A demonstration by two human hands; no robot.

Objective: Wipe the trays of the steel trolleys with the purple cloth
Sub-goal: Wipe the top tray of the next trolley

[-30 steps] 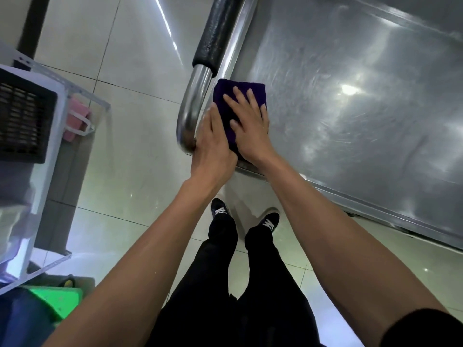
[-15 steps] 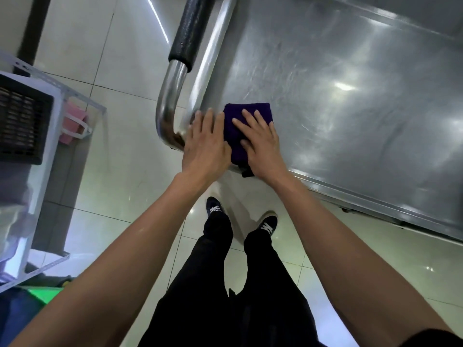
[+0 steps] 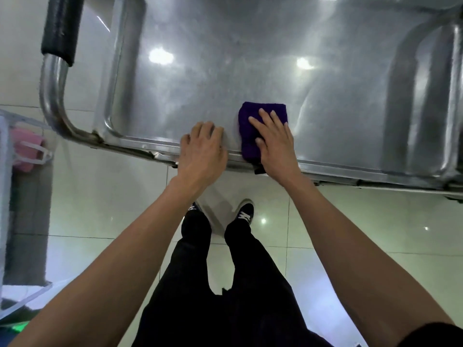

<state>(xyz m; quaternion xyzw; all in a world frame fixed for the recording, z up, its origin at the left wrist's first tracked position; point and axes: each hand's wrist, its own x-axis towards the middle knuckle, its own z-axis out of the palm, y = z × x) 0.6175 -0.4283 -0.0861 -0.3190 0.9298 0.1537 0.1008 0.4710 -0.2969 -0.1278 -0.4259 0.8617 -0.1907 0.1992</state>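
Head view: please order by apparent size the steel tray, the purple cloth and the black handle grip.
1. steel tray, by far the largest.
2. black handle grip.
3. purple cloth, partly hidden under the right hand, so this ranking is unsure.

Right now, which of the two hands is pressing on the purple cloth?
The right hand lies flat on the purple cloth. The left hand rests bare on the tray's near rim.

This looks like a commercial or institutional service area, perhaps a canteen or back-of-house room, though the exact kind cannot be told; a large steel trolley [image 3: 250,58] with a scuffed tray, raised rim and tubular handle [image 3: 53,78] sleeved in black foam [image 3: 61,23] fills the view; the floor [image 3: 105,196] is glossy pale tile reflecting ceiling lights; a white wire rack [image 3: 15,146] stands at the left edge.
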